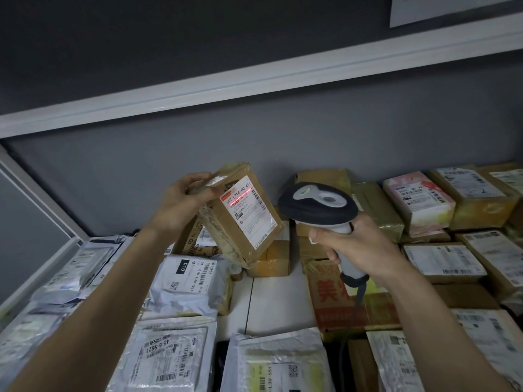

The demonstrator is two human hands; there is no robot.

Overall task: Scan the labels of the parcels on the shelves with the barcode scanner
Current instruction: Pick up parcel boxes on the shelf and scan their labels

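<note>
Cardboard parcel (237, 219), tilted in the left grip (181, 202), could slip, dragging its label (249, 206) off the red line from the barcode scanner (319, 207) clasped in the right grip (359, 247).

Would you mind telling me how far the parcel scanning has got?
Nothing here shows which parcels are already scanned. In hand: the left hand holds up a cardboard box, and the barcode scanner, gripped by the right hand, throws its red line across the label. Many labelled parcels still lie on the shelf.
</note>
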